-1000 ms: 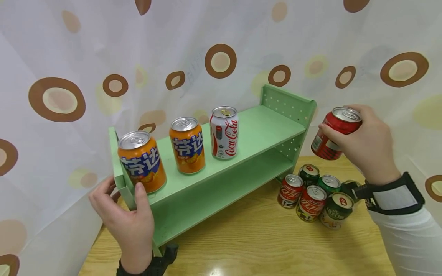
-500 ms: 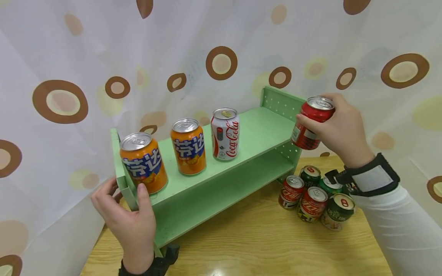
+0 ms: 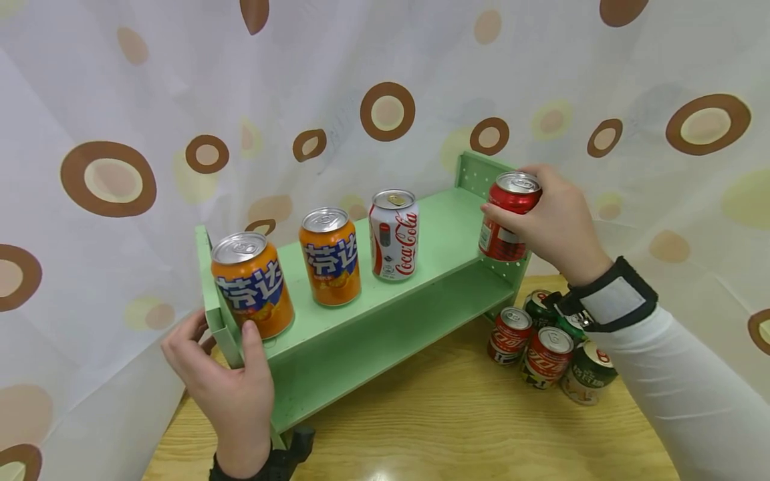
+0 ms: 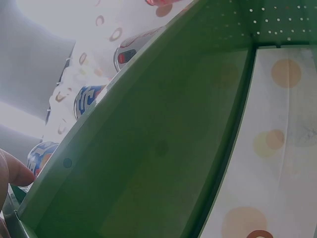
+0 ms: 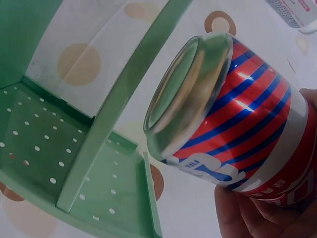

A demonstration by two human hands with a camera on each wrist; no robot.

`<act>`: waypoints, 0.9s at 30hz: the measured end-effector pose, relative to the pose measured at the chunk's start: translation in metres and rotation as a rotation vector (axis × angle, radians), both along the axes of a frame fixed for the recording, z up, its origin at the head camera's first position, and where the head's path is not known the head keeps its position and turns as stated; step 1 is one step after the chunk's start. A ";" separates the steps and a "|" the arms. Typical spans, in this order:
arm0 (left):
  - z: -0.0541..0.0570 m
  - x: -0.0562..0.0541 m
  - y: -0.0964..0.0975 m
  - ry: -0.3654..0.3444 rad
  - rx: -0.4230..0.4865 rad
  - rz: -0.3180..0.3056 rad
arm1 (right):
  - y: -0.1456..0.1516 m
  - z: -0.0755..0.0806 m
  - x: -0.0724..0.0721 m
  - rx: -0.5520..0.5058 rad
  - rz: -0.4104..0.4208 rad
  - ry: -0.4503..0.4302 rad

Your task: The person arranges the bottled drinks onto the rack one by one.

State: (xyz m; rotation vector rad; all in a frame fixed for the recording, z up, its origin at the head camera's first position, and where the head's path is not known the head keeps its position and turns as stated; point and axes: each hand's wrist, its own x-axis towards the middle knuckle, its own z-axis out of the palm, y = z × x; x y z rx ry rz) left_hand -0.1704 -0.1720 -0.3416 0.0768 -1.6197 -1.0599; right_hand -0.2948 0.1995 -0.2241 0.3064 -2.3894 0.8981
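Observation:
My right hand [image 3: 559, 224] grips a red soda can [image 3: 506, 250] by its side, up at the front edge of the green two-tier shelf [image 3: 385, 334]. In the right wrist view the held can [image 5: 247, 109] shows its bottom and blue stripes, with the shelf edge beyond it. My left hand [image 3: 225, 391] holds the shelf's left end panel, thumb in front by the can and fingers behind. On the top tier stand two orange Fanta cans [image 3: 255, 294] [image 3: 329, 264] and, to their right, a white Coca-Cola can [image 3: 394, 240].
Several red and green cans [image 3: 544, 361] stand grouped on the wooden table [image 3: 421, 427] below my right forearm, which partly hides them. The perforated right end panel [image 3: 475, 174] bounds the top tier. A white patterned sheet [image 3: 271, 80] hangs behind the shelf.
My right hand has carried the red can leftward from beyond the shelf's right end to its front edge. My left hand keeps its hold on the end panel.

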 end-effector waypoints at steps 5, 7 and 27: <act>0.000 0.000 0.000 0.004 -0.003 -0.003 | -0.008 -0.003 -0.003 0.021 0.008 -0.002; 0.000 0.000 0.000 0.000 -0.004 -0.006 | -0.010 -0.004 -0.004 0.024 0.009 -0.012; 0.002 0.003 0.002 -0.022 0.008 -0.006 | -0.019 -0.005 -0.014 -0.008 0.008 -0.085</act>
